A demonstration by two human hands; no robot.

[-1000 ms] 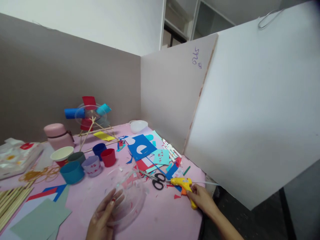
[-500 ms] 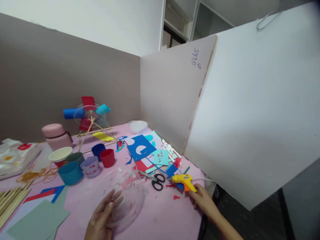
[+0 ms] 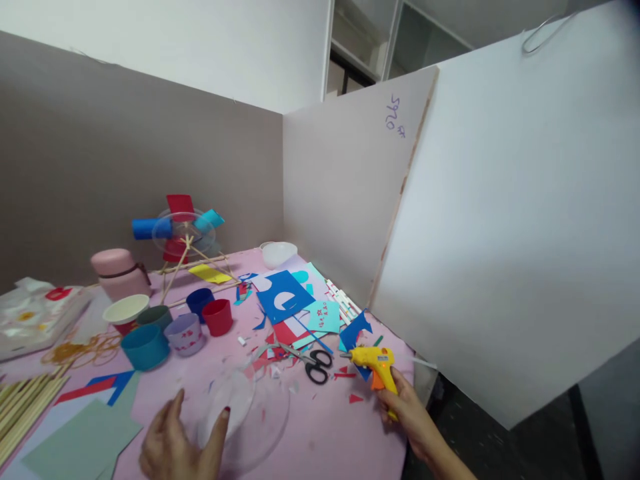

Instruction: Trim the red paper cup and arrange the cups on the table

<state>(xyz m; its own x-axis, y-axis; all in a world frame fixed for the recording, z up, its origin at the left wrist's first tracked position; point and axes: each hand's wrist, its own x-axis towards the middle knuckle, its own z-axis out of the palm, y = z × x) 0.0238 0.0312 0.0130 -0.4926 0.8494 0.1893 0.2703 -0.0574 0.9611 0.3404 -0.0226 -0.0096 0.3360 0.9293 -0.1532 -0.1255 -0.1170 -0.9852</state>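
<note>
My right hand (image 3: 400,400) is wrapped round the handle of a yellow glue gun (image 3: 373,359), whose nozzle points left over paper scraps. My left hand (image 3: 183,440) has its fingers spread apart at the near left edge of a clear plastic disc (image 3: 277,427). A whitish round piece (image 3: 235,400) shows within the disc's outline, close to my left thumb. Whether the thumb touches the disc I cannot tell. Black-handled scissors (image 3: 317,367) lie between the disc and the glue gun.
Behind stands a stick frame with a paper-bladed wheel (image 3: 184,230). Several cut paper cups, among them a red cup (image 3: 218,317), stand left of centre. A pink flask (image 3: 120,275), wooden sticks (image 3: 25,413) and grey-green card (image 3: 83,437) are at left. Board walls (image 3: 345,193) enclose the table.
My left hand has let go of the clear disc and moved left, its fingers spreading. The disc appears lower, with the whitish round piece plainer. The glue gun has tilted slightly in my right hand.
</note>
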